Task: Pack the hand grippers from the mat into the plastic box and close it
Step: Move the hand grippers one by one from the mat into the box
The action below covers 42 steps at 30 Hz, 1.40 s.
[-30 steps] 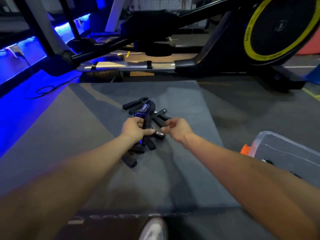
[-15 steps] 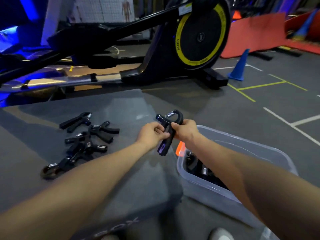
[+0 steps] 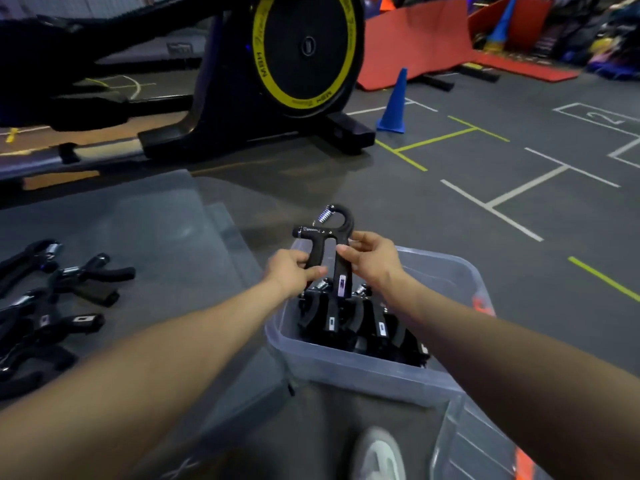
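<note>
Nearest the viewer, a pale shoe (image 3: 379, 455) showed beside what looked like a clear lid (image 3: 485, 452) on the floor. Just beyond sat the plastic box (image 3: 346, 370), with several black hand grippers packed upright inside. Above its far side, both hands held one black hand gripper (image 3: 329, 249), spring end up. The left hand (image 3: 294, 275) pinched one handle; the right hand (image 3: 372, 259) curled round the other. It looked rigid and light, its handles the natural place to grip. More loose grippers (image 3: 69, 296) lay on the grey mat (image 3: 156, 230) to the left, with an exercise machine (image 3: 277, 64) and blue cone (image 3: 394, 102) behind
</note>
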Each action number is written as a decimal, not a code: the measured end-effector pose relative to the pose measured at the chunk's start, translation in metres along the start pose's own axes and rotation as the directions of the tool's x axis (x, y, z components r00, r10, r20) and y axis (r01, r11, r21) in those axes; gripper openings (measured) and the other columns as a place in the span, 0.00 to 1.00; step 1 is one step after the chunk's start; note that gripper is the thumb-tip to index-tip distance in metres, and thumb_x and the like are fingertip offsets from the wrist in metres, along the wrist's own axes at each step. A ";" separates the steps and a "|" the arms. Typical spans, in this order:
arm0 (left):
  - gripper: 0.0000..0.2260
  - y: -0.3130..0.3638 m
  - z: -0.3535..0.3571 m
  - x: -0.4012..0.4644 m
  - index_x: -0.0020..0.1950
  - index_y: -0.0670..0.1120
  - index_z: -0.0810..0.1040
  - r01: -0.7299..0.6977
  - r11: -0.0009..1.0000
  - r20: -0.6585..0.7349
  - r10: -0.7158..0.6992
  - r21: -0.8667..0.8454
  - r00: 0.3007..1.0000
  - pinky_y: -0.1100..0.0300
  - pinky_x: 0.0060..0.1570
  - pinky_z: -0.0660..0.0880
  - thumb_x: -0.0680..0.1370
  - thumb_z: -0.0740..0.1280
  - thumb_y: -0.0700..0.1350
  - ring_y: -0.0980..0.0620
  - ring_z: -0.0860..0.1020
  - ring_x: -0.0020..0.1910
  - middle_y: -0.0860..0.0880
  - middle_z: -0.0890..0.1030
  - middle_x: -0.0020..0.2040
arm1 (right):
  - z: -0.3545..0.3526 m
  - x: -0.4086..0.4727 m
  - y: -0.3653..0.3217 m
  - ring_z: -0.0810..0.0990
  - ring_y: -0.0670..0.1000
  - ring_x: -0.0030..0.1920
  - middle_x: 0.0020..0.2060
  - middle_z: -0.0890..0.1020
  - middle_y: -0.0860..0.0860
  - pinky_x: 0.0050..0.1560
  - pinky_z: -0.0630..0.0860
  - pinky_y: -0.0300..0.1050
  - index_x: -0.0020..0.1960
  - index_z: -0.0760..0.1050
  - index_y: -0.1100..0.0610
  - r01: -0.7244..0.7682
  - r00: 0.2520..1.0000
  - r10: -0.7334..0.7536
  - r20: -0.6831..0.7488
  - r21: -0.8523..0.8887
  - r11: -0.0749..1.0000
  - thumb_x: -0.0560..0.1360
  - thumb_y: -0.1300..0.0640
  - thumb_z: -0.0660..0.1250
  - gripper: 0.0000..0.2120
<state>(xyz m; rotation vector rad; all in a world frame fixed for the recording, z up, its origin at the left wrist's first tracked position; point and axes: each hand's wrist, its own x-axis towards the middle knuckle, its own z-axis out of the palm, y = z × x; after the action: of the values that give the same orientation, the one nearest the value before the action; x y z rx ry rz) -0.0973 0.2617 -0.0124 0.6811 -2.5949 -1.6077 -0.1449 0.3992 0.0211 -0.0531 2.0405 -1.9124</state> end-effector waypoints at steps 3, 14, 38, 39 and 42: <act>0.04 0.013 0.029 0.008 0.41 0.49 0.82 0.023 0.998 -0.029 -0.025 -0.059 0.999 0.54 0.52 0.78 0.69 0.75 0.48 0.50 0.77 0.39 0.45 0.84 0.42 | -0.023 -0.001 0.009 0.78 0.52 0.50 0.50 0.81 0.55 0.56 0.77 0.47 0.63 0.72 0.66 0.039 0.998 -0.044 -0.044 -0.120 0.992 0.72 0.69 0.69 0.20; 0.06 0.038 0.121 0.018 0.38 0.49 0.82 0.046 0.995 0.203 -0.026 -0.093 0.979 0.46 0.56 0.77 0.66 0.77 0.49 0.45 0.82 0.44 0.43 0.85 0.44 | -0.112 0.001 0.040 0.75 0.45 0.31 0.36 0.78 0.48 0.31 0.73 0.37 0.57 0.77 0.62 -0.069 0.980 0.003 -0.197 -0.331 0.941 0.67 0.71 0.72 0.20; 0.33 -0.021 0.152 0.035 0.71 0.49 0.65 -0.244 0.775 0.378 0.008 0.583 0.926 0.51 0.67 0.67 0.70 0.73 0.50 0.48 0.67 0.70 0.50 0.65 0.71 | -0.144 0.031 0.132 0.83 0.60 0.46 0.40 0.81 0.56 0.48 0.81 0.52 0.42 0.75 0.56 -0.477 0.872 0.285 -0.398 -0.565 0.673 0.67 0.64 0.66 0.05; 0.33 -0.023 0.153 0.036 0.72 0.49 0.64 -0.252 0.769 0.393 0.002 0.587 0.920 0.51 0.68 0.66 0.70 0.74 0.50 0.48 0.66 0.70 0.51 0.65 0.71 | -0.145 0.032 0.134 0.83 0.60 0.47 0.39 0.80 0.55 0.48 0.81 0.53 0.42 0.76 0.57 -0.479 0.871 0.285 -0.399 -0.565 0.672 0.67 0.65 0.65 0.06; 0.35 -0.030 0.155 0.037 0.73 0.49 0.63 -0.265 0.756 0.425 -0.019 0.598 0.905 0.52 0.69 0.65 0.70 0.73 0.51 0.49 0.65 0.71 0.51 0.64 0.72 | -0.145 0.036 0.137 0.83 0.60 0.49 0.41 0.81 0.56 0.50 0.81 0.55 0.47 0.78 0.59 -0.470 0.875 0.278 -0.396 -0.556 0.686 0.67 0.66 0.66 0.10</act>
<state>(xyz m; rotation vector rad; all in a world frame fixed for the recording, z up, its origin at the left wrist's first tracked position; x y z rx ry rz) -0.1566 0.3686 -0.1196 0.1412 -3.4527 -0.8371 -0.1897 0.5421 -0.1158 0.4739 2.5569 -0.9432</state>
